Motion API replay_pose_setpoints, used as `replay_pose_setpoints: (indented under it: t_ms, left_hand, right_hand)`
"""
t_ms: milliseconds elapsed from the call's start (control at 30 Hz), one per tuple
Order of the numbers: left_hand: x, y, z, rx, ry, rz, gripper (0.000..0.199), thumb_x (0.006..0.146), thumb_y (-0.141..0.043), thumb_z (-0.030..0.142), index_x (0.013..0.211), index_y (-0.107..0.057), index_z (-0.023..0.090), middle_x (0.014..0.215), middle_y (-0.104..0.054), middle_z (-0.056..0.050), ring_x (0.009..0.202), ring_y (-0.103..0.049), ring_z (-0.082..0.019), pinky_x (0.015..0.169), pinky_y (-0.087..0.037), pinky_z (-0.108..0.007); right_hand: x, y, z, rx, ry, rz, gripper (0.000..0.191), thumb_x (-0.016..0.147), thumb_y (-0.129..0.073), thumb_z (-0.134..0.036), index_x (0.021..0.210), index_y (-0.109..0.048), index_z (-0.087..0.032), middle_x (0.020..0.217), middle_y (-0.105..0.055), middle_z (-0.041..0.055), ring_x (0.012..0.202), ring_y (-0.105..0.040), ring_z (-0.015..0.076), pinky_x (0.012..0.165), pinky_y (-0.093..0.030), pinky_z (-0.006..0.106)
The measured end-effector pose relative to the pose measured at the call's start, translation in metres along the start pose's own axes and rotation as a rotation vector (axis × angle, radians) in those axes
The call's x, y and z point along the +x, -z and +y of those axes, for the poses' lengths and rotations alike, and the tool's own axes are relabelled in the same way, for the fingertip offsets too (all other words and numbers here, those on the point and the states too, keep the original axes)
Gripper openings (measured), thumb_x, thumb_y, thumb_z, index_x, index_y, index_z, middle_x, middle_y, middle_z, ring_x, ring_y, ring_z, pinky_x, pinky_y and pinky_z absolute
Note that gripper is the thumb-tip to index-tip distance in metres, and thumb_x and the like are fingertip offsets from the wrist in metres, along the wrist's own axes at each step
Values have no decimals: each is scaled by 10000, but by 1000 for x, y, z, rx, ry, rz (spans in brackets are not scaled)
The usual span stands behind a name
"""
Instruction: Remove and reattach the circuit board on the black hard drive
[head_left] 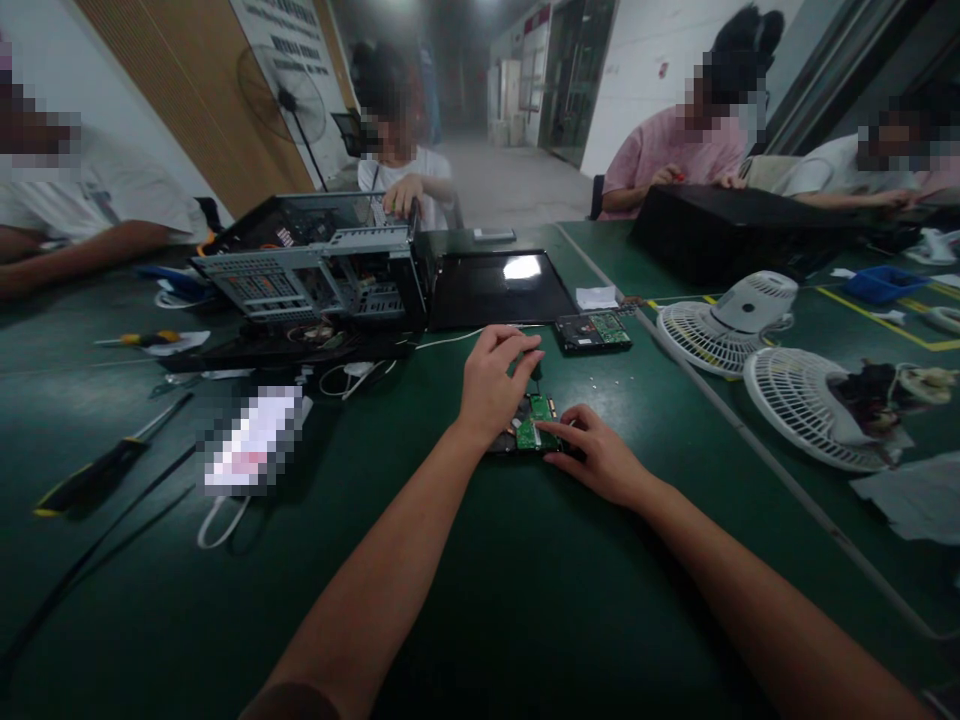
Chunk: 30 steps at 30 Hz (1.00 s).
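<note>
Bare green counter (540,560) up front at six o'clock, and straight beyond it, dead centre, here's the hard drive (527,436), lying flat with its green circuit board (537,407) face up! Its long axis looks to run nine to three, though fingers cover part of both ends.

Right hand (600,455) comes in from about four o'clock: index fingertip on the board, thumb down by the near edge, touching or just beside it. Gripping or merely steadying? Can't tell from here.

Left hand (496,378) arches over from ten to eleven o'clock, fingertips closed around what looks like a small screwdriver (537,372), standing near upright at the board's twelve o'clock edge. That's the key line: shaft pointing down, drive lying crosswise beneath it. Both hands are right at the drive, left above, right alongside.

Past them, tiny shiny bits, likely screws (594,386), dot the counter at two o'clock. Farther, at one o'clock, sits a second drive (592,333); behind that, toward twelve, a dark flat panel (487,285); and at ten to eleven, the opened computer case (330,270), a co-worker's hand (403,195) resting on top.
</note>
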<state>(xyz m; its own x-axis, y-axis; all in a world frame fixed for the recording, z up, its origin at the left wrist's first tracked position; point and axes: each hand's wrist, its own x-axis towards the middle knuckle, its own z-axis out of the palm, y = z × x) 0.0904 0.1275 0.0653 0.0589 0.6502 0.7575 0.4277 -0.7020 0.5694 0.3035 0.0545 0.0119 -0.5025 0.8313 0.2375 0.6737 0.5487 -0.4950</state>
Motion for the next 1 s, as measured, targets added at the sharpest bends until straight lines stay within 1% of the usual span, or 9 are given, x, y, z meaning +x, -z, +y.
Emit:
replay_pose_setpoints:
  t_ms: [100,267,400,500,600,700,767,867,1000]
  left_hand:
    - [0,1,-2,46,-9,17,171,941,-689,186,1087,-741,258,1062,-668,-45,997,-656,-187,901,-576,-373]
    - [0,0,-1,6,-47,-51,232,972,-626,138,1156,-716,247,1160,-718,-45,1092,-679,-184,1007,-559,-402]
    - [-2,-5,0,-45,-63,-89,272,956,-650,130,1197,-689,251,1234,-727,-34,1166,-677,-174,1065,-547,-402]
    - [-5,-8,0,-69,-50,-82,256,946,-676,151,1185,-682,245,1228,-726,-40,1157,-683,-182,1056,-558,-411]
    - [-6,-10,1,-81,-34,-49,192,925,-718,187,1110,-683,224,1176,-716,-53,1118,-682,-192,1006,-583,-413]
    - [-6,-9,3,-84,2,6,160,890,-767,221,1027,-687,203,1113,-674,-58,1032,-677,-181,893,-619,-357]
    - [-5,-8,3,-88,29,23,148,884,-774,227,1003,-689,201,1068,-656,-50,980,-674,-169,842,-624,-329]
    - [-4,-6,3,-84,35,-15,136,915,-733,205,1044,-695,218,1050,-685,-38,986,-679,-172,866,-613,-343]
    - [-3,-5,2,-81,1,-69,192,946,-681,163,1123,-695,236,1097,-731,-31,1022,-688,-174,940,-580,-373]
  right_hand:
    - [0,0,0,-4,-3,2,442,955,-653,-378,1393,-628,-329,1184,-541,109,929,-607,232,842,-583,469]
    - [0,0,0,-9,-5,-11,449,963,-641,-375,1409,-613,-331,1189,-531,107,932,-603,228,864,-578,474]
    - [0,-1,1,-11,5,1,450,960,-646,-375,1407,-617,-328,1189,-531,108,921,-602,224,871,-575,477]
    - [0,-1,2,-17,13,11,460,951,-658,-370,1408,-616,-341,1178,-540,102,919,-601,224,869,-576,478]
    - [-1,-2,3,-15,20,19,461,950,-660,-374,1407,-617,-338,1174,-543,104,924,-601,229,866,-577,482]
    - [0,-2,3,-16,19,19,455,958,-648,-372,1410,-612,-339,1179,-536,104,942,-599,235,875,-575,489]
    - [0,-2,3,-11,18,9,452,959,-646,-374,1408,-612,-340,1182,-532,103,946,-600,235,881,-575,489]
    - [0,-1,3,-1,14,-2,440,962,-642,-380,1400,-620,-332,1190,-526,106,939,-600,231,879,-576,484]
    - [0,-1,2,3,5,-2,442,963,-641,-381,1401,-621,-317,1195,-521,111,930,-599,228,873,-576,482]
